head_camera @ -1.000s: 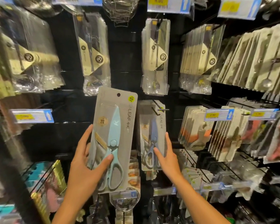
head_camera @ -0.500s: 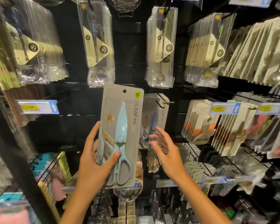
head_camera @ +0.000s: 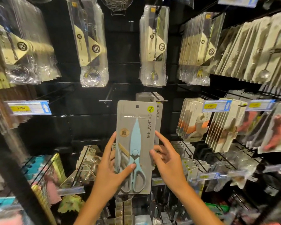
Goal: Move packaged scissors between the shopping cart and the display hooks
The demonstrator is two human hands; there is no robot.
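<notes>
A grey card pack of light-blue scissors (head_camera: 136, 127) is held upright in front of the display. My left hand (head_camera: 110, 172) grips its lower left, thumb across the handles. At the pack's right edge is my right hand (head_camera: 167, 161), fingers spread, fingertips touching the card's side. Behind the pack, several more scissors packs (head_camera: 152, 96) hang on a display hook (head_camera: 161, 100). To the left of that, an empty hook (head_camera: 105, 100) sticks out. The pack's hang hole sits just below and left of the loaded hook's tip. No shopping cart is in view.
Clear packs of ladles and spoons (head_camera: 154, 46) hang in the row above. Peeler-type packs (head_camera: 195, 117) and price tags (head_camera: 214, 106) fill hooks to the right. More hooks with small packs (head_camera: 86, 166) jut out below left. A dark upright post (head_camera: 15, 163) runs down the left.
My left hand has carried the scissors pack right, in front of the hanging scissors packs. My right hand let go of the hanging packs and now touches the held pack's right edge.
</notes>
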